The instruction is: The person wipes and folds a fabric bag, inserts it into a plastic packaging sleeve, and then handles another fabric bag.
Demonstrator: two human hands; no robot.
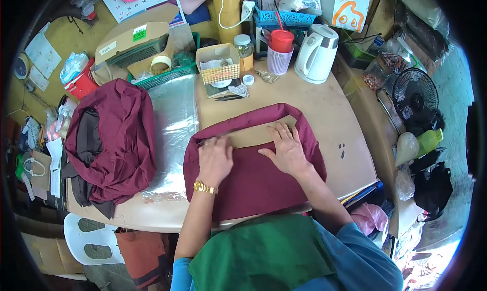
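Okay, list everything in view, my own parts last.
Smooth-topped table: 1, tan, centre
Flat-laid fabric piece: 1, maroon, table front
Heaped fabric: count unclear, maroon and dark grey, table left
Flat plastic sheeting: count unclear, clear, between the fabrics
Electric kettle: 1, white, table back
Ribbed plastic cup: 1, lilac, left of kettle
Plastic cup: 1, red, directly above lilac cup
Lidded jar: 1, clear, left of cups
Checked cardboard box: 1, yellow-white, left of jar
Plastic basket: 1, blue, behind cups
Low plastic basket: 1, green, table back left
Round caged fan: 1, black, right
Remaining clutter: count unclear, mixed, edges
Lap cloth: 1, green, bottom
Sleeves: 2, blue, bottom
Left hand: 1, bare, gold bracelet, on flat-laid fabric
Right hand: 1, bare, on flat-laid fabric
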